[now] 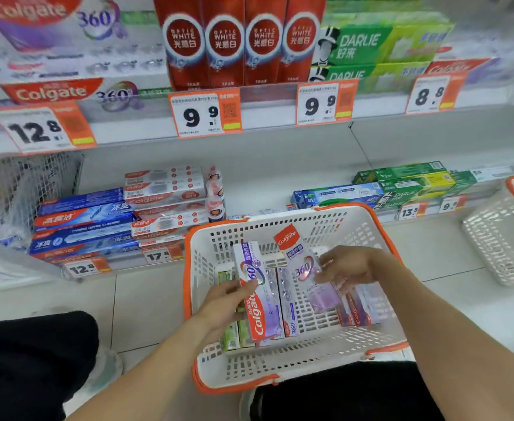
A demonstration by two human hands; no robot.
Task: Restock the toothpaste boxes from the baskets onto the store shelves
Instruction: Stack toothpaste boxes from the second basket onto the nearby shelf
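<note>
On the far left of the upper shelf (pixel 265 117) lie purple Colgate 360 boxes (pixel 67 31) over a 12.8 tag (pixel 41 129); that looks like the slot the purple stock in the basket belongs in. Below, the bottom shelf (pixel 249 189) carries blue stacks (pixel 82 226) and red-and-white stacks (pixel 164 192) at left, and has a bare stretch in its middle. In the white basket (pixel 280 366) on the floor, the left hand (pixel 222 302) grips one purple box (pixel 257 293), tilted up off the pile. The right hand (pixel 350 265) pinches a second box (pixel 306 265), raised and leaning. Several purple boxes and a few green boxes (pixel 234 332) remain in the basket, so I judge restocking well short of done. A second basket (pixel 501 238) sits at far right; its contents are not visible.
</note>
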